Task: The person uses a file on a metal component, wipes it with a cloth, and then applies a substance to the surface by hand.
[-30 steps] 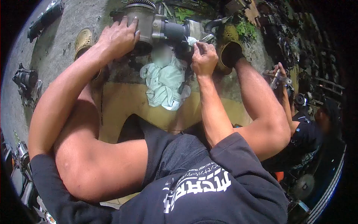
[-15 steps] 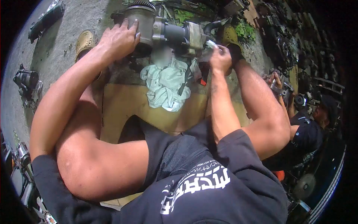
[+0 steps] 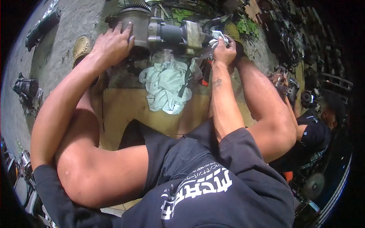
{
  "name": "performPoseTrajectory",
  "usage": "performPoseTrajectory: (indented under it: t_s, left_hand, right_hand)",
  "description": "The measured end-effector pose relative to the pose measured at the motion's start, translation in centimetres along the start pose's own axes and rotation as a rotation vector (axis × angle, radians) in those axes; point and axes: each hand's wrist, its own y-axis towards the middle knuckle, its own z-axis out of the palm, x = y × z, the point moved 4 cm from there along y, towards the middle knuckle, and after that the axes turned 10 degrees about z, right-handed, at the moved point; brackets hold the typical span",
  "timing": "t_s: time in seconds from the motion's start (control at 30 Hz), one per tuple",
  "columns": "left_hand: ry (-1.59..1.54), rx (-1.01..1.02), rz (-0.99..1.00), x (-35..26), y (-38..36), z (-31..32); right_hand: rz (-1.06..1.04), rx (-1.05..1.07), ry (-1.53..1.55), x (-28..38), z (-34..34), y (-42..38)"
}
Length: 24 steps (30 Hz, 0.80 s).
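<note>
1. The right hand [image 3: 224,53] has its thumb and fingers closed on a small white cloth [image 3: 219,37], bunched up and poking out above the fingertips.
2. The left hand [image 3: 114,42] lies flat with its fingers extended and apart, resting on the side of a wide metal cylinder [image 3: 137,27] without wrapping round it.
3. That cylinder forms the left end of a metal assembly [image 3: 173,32], which lies across the ground beyond the person's legs. A toothed ring [image 3: 135,6] tops the cylinder, a dark tube runs rightward from it, and a pale block [image 3: 193,35] sits at the tube's right end.
4. The small white cloth is just right of the pale block; the fingers cover part of it, so I cannot tell whether it touches the metal there.
5. Nearer the body, a large pale cloth [image 3: 167,89] lies crumpled, its lower part over a brown board [image 3: 121,99]. A dark piece with a red end [image 3: 205,81] lies to its right.
6. A tan shoe [image 3: 82,49] stands to the left of the assembly, another at its right end behind the right hand.
7. Farther right, a co-worker's hands [image 3: 280,81] are at a metal part [image 3: 292,89].
</note>
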Motion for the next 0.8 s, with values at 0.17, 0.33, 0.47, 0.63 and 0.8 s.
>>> performPoseTrajectory:
  t_s: [0.17,0.33,0.47,0.63,0.8]
  left_hand:
    - [0.004,0.048,-0.001,-0.1,0.2,-0.2]
    - [0.013,0.022,0.008,-0.1,0.1,-0.2]
    - [0.021,0.036,0.001,0.0,0.2,0.0]
    - [0.043,0.054,-0.008,0.2,0.3,0.0]
    - [-0.007,0.055,-0.005,0.0,0.1,-0.4]
  right_hand:
    - [-0.29,0.202,-0.272,1.9,1.5,-2.0]
    - [-0.383,0.301,-0.3,2.5,0.9,-3.4]
    - [-0.355,0.335,-0.332,2.1,0.2,-4.9]
    - [-0.261,0.281,-0.347,-1.1,-2.0,-8.4]
    - [0.17,0.16,-0.337,-3.1,-3.7,-8.7]
